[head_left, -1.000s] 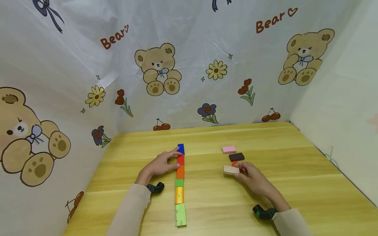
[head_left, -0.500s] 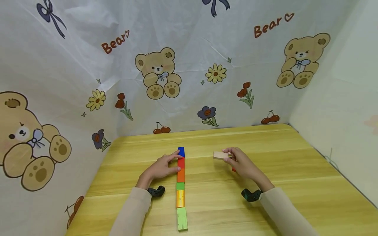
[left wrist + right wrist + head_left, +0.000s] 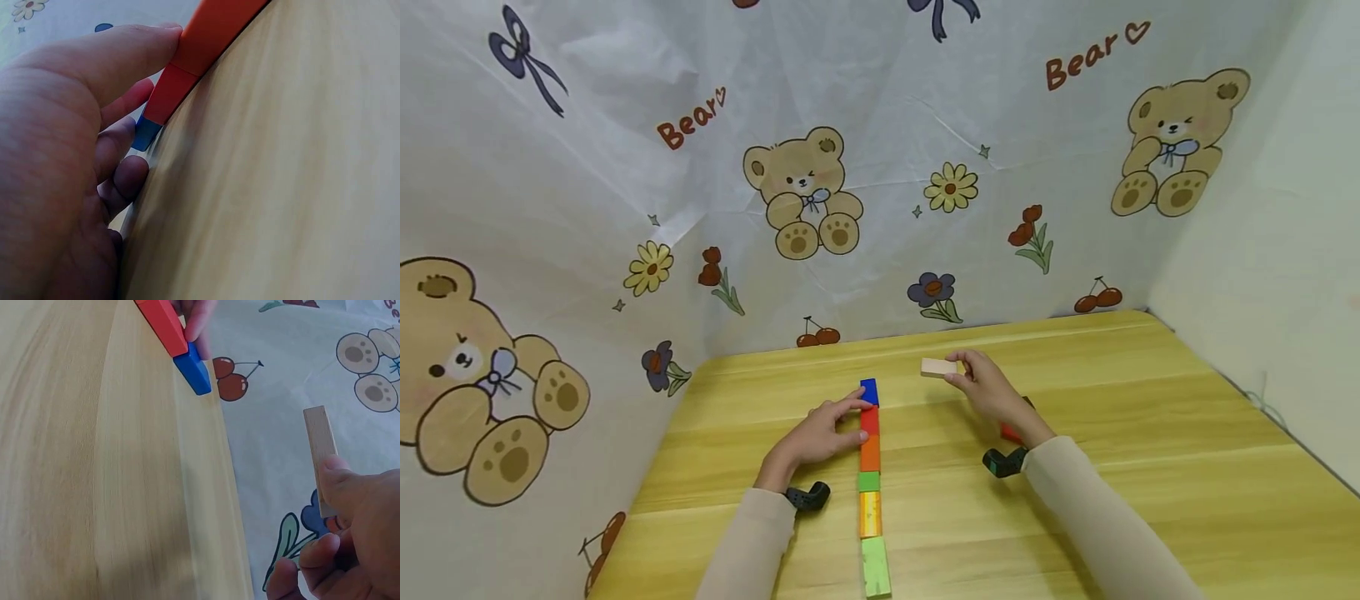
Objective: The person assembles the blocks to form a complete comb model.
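Note:
My right hand pinches a plain wooden block between thumb and fingers, held up over the back of the table. In the right wrist view this pale block sticks out past the thumb. My left hand rests its fingertips along the left side of a straight row of blocks. Its thumb touches the orange block, its other fingers beside the red block and blue block. Nearer come a green block, a yellow-orange block and a light green block.
Under my right wrist, a red block and a dark brown block are partly hidden. A white cloth printed with bears hangs behind the wooden table, along its back edge.
My right hand has carried the wooden block left and toward the back, away from the loose blocks. The pink block is now hidden behind this hand. My left hand stays at the row.

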Demonstrator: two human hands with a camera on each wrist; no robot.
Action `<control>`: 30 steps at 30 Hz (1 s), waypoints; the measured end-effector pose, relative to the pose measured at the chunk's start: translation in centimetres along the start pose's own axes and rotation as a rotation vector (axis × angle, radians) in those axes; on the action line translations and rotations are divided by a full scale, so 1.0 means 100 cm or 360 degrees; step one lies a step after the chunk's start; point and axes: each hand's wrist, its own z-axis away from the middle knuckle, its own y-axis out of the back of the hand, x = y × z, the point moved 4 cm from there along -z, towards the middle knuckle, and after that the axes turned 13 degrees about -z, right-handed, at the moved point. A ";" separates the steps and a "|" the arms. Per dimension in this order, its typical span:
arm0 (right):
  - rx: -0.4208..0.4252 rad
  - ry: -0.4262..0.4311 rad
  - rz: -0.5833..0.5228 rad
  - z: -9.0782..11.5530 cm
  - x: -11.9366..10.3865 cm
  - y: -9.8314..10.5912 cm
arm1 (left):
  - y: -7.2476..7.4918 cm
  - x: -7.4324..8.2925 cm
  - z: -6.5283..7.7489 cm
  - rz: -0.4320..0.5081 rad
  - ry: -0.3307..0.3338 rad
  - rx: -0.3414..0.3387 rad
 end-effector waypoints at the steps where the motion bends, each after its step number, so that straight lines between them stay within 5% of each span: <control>1: -0.0006 0.0002 -0.0007 -0.003 -0.001 -0.003 | 0.001 0.000 0.001 -0.0004 -0.0002 0.0007; 10: -0.0112 0.0037 -0.0060 -0.030 0.007 -0.034 | 0.006 -0.003 0.006 -0.0017 0.0036 0.0012; 30: -0.0157 -0.0104 -0.0060 -0.053 0.026 -0.078 | 0.002 0.001 0.002 -0.0022 0.0047 -0.0001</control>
